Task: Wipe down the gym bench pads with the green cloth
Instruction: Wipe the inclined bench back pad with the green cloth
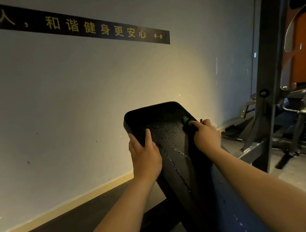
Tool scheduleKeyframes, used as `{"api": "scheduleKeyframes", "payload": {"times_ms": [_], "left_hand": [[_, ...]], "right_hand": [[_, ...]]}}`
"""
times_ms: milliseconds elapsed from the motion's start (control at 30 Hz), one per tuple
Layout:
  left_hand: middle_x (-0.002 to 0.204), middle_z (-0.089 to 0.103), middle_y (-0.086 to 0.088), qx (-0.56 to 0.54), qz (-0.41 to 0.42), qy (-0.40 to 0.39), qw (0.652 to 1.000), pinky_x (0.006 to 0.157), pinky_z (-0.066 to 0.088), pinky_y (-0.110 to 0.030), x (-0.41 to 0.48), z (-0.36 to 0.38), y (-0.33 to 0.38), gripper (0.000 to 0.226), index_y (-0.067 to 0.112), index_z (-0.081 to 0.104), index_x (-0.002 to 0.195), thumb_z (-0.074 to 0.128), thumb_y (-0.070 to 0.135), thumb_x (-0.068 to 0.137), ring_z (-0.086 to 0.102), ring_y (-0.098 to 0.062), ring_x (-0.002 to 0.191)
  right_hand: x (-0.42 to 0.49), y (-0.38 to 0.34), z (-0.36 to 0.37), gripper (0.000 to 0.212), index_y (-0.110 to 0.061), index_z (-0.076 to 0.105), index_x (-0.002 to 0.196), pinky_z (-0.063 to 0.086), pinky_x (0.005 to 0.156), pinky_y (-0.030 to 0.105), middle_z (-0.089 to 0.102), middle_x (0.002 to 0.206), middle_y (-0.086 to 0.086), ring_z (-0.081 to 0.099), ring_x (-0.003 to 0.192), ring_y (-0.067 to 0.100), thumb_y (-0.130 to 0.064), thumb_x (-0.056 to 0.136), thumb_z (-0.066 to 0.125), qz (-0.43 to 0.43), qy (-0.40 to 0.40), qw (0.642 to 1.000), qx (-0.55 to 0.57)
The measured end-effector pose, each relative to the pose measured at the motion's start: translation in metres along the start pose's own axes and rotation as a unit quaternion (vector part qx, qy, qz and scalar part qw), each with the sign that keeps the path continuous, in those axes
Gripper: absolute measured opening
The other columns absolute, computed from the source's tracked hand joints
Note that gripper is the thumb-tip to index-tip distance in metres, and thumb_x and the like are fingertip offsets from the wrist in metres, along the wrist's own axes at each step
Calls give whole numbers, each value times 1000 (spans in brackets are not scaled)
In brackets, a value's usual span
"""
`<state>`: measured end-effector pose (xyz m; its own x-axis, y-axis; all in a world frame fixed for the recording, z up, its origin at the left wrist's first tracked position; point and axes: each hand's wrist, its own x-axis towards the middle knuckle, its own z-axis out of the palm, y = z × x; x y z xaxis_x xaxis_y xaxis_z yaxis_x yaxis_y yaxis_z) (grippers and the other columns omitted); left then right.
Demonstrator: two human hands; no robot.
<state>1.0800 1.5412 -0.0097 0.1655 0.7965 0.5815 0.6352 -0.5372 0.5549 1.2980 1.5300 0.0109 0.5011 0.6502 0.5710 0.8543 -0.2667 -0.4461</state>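
A black, inclined bench pad (160, 118) rises in front of me, its surface wet and glistening in the middle. My left hand (143, 154) grips the pad's left edge, thumb on top and fingers curled round the side. My right hand (206, 136) is at the pad's right edge and holds the green cloth (185, 120), of which only a small green fold shows above the fingers; the cloth touches the pad.
A pale wall with a black banner (84, 27) stands close behind the bench. A dark steel rack upright (271, 71) and other gym machine parts (305, 114) crowd the right side. The floor is dark rubber on the left (65, 226).
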Motion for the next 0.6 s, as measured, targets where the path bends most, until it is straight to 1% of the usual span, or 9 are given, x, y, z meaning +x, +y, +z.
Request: {"api": "scheduleKeyframes", "payload": {"times_ms": [67,100,200,267,300,367,467,533,600], "left_hand": [[163,-18,-23,103,37,13,994,125,9,-48,0,2,3,56,23,12,160,30,31,108,-7,-40,152],[163,-19,-22,138,54,6,989,125,6,-50,0,3,8,56,23,12,160,28,32,107,-10,-39,152],[167,-11,-14,166,43,-19,985,123,0,-54,1,11,25,57,28,16,159,27,40,104,-15,-35,152],[168,-2,-10,168,41,11,985,123,4,-55,1,15,27,56,31,24,156,31,44,102,-12,-33,153],[168,0,-9,168,41,17,985,123,4,-54,2,17,26,56,32,27,155,32,44,101,-11,-32,153],[168,0,-7,167,43,13,985,123,4,-54,3,19,23,56,35,27,155,33,45,100,-12,-31,153],[168,-2,-7,173,45,11,984,123,3,-55,2,20,24,57,38,25,156,32,45,100,-13,-30,153],[168,-1,-7,171,43,11,984,123,4,-55,3,20,23,56,38,26,155,32,45,100,-13,-30,153],[168,1,-7,174,43,14,984,123,5,-55,2,20,21,57,38,28,155,30,47,98,-11,-31,153]], "right_hand": [[-2,-13,6,51,-31,55,138,40,98,42,47,132,10,51,112,37,-14,90,46,13,5,999,33],[-3,-23,9,51,-27,56,137,43,99,42,47,132,12,52,113,38,-14,89,47,0,3,998,58],[-18,-48,12,51,-23,59,137,44,98,38,51,130,10,52,116,30,-9,89,50,-127,-32,983,125],[-24,-47,11,52,-27,56,139,42,99,38,50,131,5,51,117,23,-8,91,50,-199,-43,971,126],[-20,-40,9,52,-31,54,141,41,101,41,49,133,3,49,119,21,-11,93,48,-207,-38,971,109],[-1,-17,7,52,-36,48,144,39,104,47,44,138,2,47,123,23,-15,96,44,-166,-29,984,61],[20,15,2,55,-39,44,145,37,102,51,43,134,6,48,118,31,-15,95,40,-47,-13,999,9],[26,23,-1,57,-38,45,144,30,104,51,43,131,8,46,117,34,-12,93,41,32,-19,999,10],[26,22,-2,58,-36,48,142,27,108,53,42,129,9,44,117,38,-9,92,41,104,-32,993,49]]}}
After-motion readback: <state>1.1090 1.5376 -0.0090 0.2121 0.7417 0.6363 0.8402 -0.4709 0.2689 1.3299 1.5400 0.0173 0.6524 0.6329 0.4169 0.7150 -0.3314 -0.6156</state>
